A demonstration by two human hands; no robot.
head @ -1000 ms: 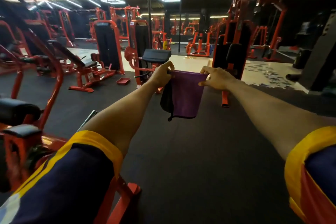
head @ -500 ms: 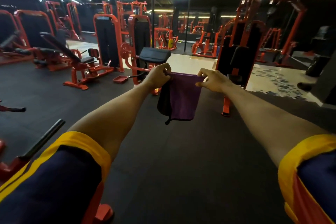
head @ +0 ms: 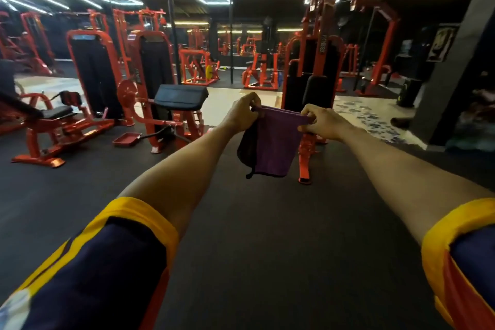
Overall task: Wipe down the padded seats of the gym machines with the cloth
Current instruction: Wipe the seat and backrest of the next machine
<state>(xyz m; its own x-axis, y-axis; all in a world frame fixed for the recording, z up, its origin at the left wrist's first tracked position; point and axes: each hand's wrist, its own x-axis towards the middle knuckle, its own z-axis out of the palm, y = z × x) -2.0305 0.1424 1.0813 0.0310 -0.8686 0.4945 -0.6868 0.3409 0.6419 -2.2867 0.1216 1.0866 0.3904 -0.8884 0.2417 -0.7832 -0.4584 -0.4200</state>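
A soft purple cloth (head: 276, 142), folded and hanging limp, is pinched at its top corners by the left hand (head: 242, 114) and right hand (head: 322, 122), above dark rubber floor (head: 241, 222), near a black padded seat (head: 180, 96).

A cloth (head: 276, 142) hangs between the hands; a padded bench machine (head: 179, 98) stands behind-left, a weight-stack machine (head: 312, 80) directly behind.

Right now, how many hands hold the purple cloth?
2. The left hand pinches the upper left corner of the cloth; the right hand pinches the upper right corner.
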